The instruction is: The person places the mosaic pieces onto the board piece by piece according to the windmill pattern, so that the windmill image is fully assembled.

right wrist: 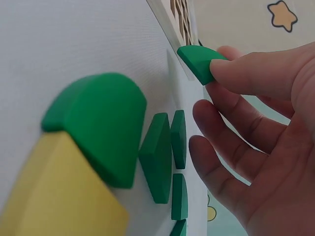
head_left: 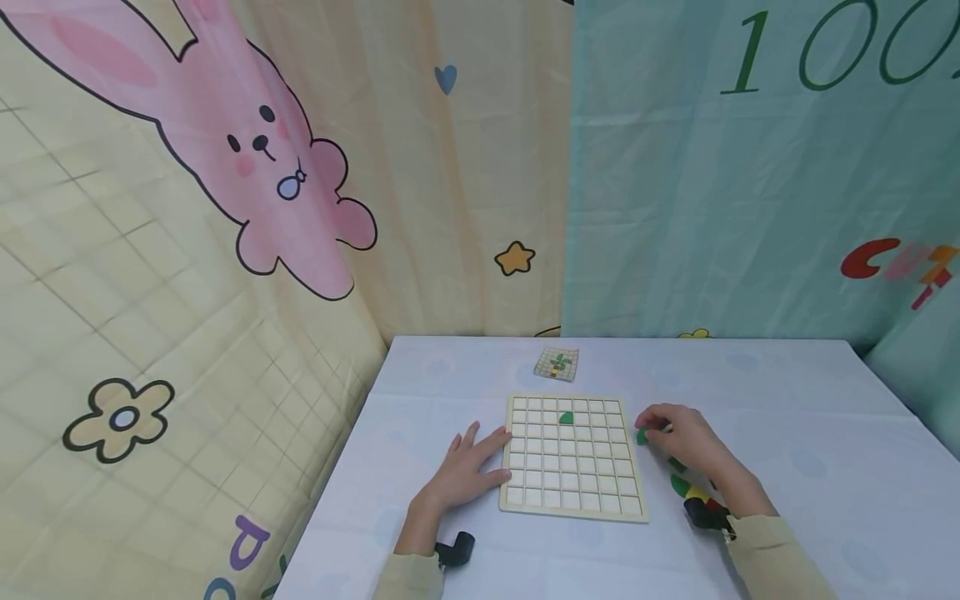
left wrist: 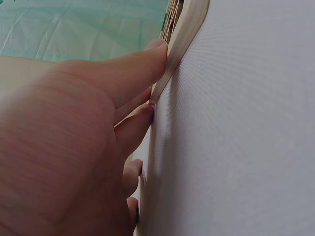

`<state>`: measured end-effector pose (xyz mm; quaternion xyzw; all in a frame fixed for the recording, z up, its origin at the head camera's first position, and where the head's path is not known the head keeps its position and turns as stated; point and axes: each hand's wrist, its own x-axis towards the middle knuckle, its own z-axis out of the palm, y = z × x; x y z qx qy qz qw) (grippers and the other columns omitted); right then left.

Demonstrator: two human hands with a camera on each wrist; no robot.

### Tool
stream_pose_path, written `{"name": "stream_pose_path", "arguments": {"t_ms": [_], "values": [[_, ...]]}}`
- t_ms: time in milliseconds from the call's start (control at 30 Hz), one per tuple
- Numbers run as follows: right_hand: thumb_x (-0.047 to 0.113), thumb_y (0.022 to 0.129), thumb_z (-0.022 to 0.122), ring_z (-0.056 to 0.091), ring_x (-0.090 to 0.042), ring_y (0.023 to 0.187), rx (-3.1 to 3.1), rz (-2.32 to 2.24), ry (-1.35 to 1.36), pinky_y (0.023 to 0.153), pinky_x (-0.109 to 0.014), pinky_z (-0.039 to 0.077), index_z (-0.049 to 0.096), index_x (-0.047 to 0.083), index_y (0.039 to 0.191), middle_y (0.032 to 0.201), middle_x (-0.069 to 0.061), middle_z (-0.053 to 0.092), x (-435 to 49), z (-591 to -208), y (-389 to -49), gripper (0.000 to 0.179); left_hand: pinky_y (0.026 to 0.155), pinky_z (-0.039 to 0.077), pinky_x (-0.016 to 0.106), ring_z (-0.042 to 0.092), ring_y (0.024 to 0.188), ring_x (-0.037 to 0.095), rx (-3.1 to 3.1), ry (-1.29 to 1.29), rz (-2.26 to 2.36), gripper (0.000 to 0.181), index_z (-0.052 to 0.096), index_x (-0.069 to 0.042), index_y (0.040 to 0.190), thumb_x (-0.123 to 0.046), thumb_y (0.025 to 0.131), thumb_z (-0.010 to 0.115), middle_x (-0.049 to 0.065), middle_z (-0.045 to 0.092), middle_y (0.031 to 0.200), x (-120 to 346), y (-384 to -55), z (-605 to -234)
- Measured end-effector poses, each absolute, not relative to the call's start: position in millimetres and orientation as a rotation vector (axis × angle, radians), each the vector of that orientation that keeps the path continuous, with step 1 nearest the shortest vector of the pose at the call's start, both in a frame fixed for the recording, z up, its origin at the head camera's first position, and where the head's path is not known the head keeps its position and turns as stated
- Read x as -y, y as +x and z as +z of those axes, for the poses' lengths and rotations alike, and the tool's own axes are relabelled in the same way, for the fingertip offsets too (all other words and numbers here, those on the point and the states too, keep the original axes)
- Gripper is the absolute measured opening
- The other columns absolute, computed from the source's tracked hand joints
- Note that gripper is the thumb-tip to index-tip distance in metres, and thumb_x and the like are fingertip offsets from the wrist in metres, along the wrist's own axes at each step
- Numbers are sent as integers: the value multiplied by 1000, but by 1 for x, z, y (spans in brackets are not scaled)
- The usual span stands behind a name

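A square wooden grid board [head_left: 572, 457] lies on the white table, with one green quarter-round piece [head_left: 566, 418] in a cell of its upper part. My left hand [head_left: 468, 471] rests at the board's left edge, fingers spread; the thumb and fingertips touch the rim in the left wrist view. Just right of the board, my right hand [head_left: 686, 440] pinches another green quarter-round block [right wrist: 199, 61] between thumb and forefinger, above the table. Below that hand lie several loose green blocks [right wrist: 106, 123] and a yellow block [right wrist: 59, 191]. The wrist partly hides these in the head view.
Beyond the board lies a small pattern card [head_left: 557, 364] printed with a green plant shape on a grid. A bit of red [head_left: 714, 505] shows beside the yellow piece under the right wrist. Printed curtains [head_left: 465, 167] hang behind the white table [head_left: 825, 467].
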<state>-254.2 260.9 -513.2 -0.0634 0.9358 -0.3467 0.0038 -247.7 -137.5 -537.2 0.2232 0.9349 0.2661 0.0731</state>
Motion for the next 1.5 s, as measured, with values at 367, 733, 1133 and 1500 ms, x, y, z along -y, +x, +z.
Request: {"name": "stream_pose_path", "arguments": {"t_ms": [367, 733, 1133, 1500], "values": [[4, 93, 65, 57, -21, 85, -2955, -1130, -203, 71, -35, 52, 73, 12, 99, 97, -2, 66, -253, -513, -258, 13, 122, 2, 55, 6, 154, 31, -2787, 679, 817, 63, 44, -28, 154, -47, 97, 62, -10, 35, 160, 139, -247, -537], [2, 93, 66, 58, -19, 81, -2939, -1205, -286, 66, -34, 52, 73, 11, 100, 98, -3, 66, -244, -514, -264, 13, 122, 2, 56, 6, 154, 32, -2788, 675, 824, 63, 44, -28, 154, -48, 97, 62, -10, 35, 160, 138, -249, -536], [-2, 92, 65, 59, -20, 85, -2906, -1282, -344, 70, -34, 53, 76, 10, 103, 104, -4, 67, -223, -515, -265, 19, 122, 3, 58, 7, 153, 34, -2795, 683, 848, 62, 46, -26, 153, -46, 97, 63, -9, 37, 159, 139, -248, -538], [-2, 92, 64, 62, -21, 92, -2900, -1276, -413, 78, -41, 54, 75, 10, 105, 105, -4, 68, -202, -515, -271, 21, 122, 3, 57, 8, 153, 33, -2791, 689, 854, 61, 46, -26, 153, -45, 97, 63, -10, 37, 159, 139, -247, -537]]}}
